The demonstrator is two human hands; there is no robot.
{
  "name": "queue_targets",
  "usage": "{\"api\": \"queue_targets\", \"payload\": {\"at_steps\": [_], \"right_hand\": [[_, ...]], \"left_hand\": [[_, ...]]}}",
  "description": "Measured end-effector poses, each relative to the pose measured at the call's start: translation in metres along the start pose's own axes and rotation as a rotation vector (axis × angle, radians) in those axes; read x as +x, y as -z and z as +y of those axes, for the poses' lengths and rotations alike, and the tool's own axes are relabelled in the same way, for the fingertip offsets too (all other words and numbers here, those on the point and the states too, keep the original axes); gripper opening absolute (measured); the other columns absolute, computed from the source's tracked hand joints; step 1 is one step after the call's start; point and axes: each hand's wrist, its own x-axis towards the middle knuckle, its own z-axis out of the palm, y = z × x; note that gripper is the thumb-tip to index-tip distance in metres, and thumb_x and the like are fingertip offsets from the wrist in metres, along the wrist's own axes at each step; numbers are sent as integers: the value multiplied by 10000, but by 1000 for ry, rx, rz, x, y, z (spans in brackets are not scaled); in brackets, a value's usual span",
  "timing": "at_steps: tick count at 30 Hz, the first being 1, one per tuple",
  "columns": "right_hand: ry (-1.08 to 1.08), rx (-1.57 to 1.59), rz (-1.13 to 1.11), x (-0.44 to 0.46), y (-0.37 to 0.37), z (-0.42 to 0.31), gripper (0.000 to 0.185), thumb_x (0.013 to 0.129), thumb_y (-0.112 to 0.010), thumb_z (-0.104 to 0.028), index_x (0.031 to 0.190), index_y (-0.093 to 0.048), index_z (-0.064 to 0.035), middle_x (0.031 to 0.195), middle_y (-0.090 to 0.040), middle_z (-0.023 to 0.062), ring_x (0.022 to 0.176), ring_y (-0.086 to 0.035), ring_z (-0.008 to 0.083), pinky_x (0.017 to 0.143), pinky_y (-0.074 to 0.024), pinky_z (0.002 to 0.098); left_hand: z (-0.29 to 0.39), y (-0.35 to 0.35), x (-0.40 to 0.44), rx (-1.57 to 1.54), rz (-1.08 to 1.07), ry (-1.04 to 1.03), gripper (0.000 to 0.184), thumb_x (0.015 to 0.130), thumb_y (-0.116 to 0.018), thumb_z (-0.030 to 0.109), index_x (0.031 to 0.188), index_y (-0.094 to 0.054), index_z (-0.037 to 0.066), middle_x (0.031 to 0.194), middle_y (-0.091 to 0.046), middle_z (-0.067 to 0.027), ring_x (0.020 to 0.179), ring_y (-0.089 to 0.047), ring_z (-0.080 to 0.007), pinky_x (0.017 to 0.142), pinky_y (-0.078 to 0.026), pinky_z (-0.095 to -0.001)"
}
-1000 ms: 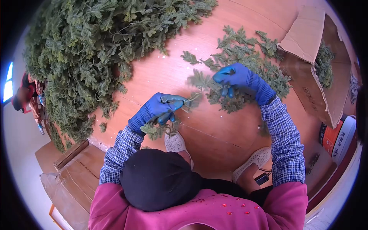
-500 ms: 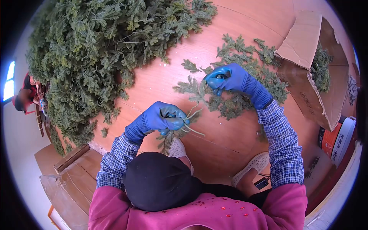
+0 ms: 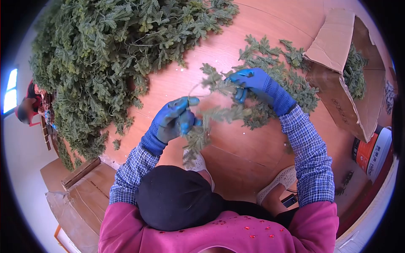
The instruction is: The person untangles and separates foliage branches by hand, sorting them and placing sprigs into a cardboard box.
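My left hand (image 3: 179,118), in a blue glove, is closed around green sprigs (image 3: 197,141) that hang below and to the right of its fingers. A thin stem rises beside its fingertips. My right hand (image 3: 249,86), also gloved, has its fingers curled at the edge of a leafy sprig (image 3: 217,84); the fingertips partly hide the contact. Between the hands a sprig is blurred by motion. Loose sprigs (image 3: 291,80) lie on the reddish-brown surface behind and beside my right hand.
A large heap of greenery (image 3: 97,63) fills the upper left. An open cardboard box (image 3: 337,99) with greenery stands at right, near a white and orange bucket (image 3: 373,152). Another box (image 3: 86,194) is at lower left. A person (image 3: 29,105) is at far left.
My left hand has turned and risen slightly, and its sprigs now spread rightward. The bare stem ends seen earlier at its fingertips no longer point right. My right hand's fingers have loosened slightly.
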Motion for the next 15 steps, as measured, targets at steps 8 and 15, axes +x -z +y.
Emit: {"api": "queue_targets", "payload": {"at_steps": [8, 15], "right_hand": [[238, -87, -33, 22, -2, 20, 345, 908, -610, -159, 1196, -602, 31, 882, -642, 74, 696, -641, 115, 669, -595, 264], [63, 235, -73, 10, -3, 0, 326, 931, -576, -155, 1184, -584, 50, 905, -627, 94, 886, -683, 178, 740, -594, 276]], "left_hand": [[2, 7, 17, -312, -23, -182, 413, 987, -438, 259, 1299, -470, -10, 722, -526, -39, 647, -519, -155, 790, -518, -405], [11, 10, 19, -328, 102, -158, 411, 952, -502, 268, 1298, -475, 49, 714, -493, -20, 662, -524, -136, 808, -504, -388]]}}
